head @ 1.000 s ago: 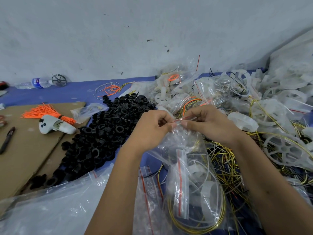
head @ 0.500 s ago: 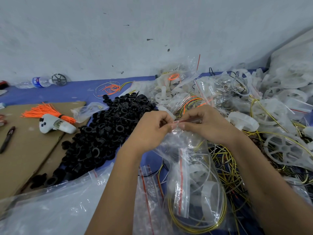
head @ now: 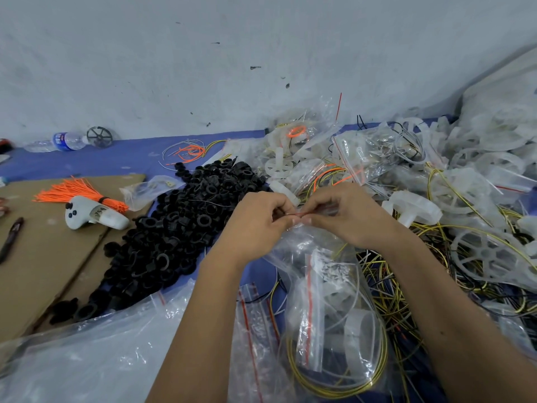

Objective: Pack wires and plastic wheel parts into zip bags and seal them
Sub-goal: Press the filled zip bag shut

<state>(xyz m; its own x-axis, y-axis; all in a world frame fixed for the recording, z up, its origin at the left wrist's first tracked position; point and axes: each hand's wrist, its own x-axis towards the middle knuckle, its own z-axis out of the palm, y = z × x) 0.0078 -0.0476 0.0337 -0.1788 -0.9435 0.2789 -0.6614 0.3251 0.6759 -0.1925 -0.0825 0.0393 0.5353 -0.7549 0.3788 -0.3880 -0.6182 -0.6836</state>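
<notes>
A clear zip bag (head: 334,324) hangs in front of me, holding coiled yellow wire, white wheel parts and a smaller red-striped bag. My left hand (head: 258,225) and my right hand (head: 345,213) meet at its top and pinch the red zip strip between thumbs and fingertips. The strip itself is mostly hidden by my fingers. White plastic wheels (head: 488,257) and loose yellow and black wires (head: 386,286) lie piled to the right.
A heap of black plastic rings (head: 180,228) covers the blue table left of my hands. Cardboard (head: 43,257) at the left carries an orange cable-tie bundle (head: 78,193), a white controller (head: 93,216) and a pen (head: 11,237). Empty zip bags (head: 255,330) lie near me. A water bottle (head: 58,141) rests by the wall.
My hands have drawn closer together along the zip strip, and the bag has shifted slightly beneath them.
</notes>
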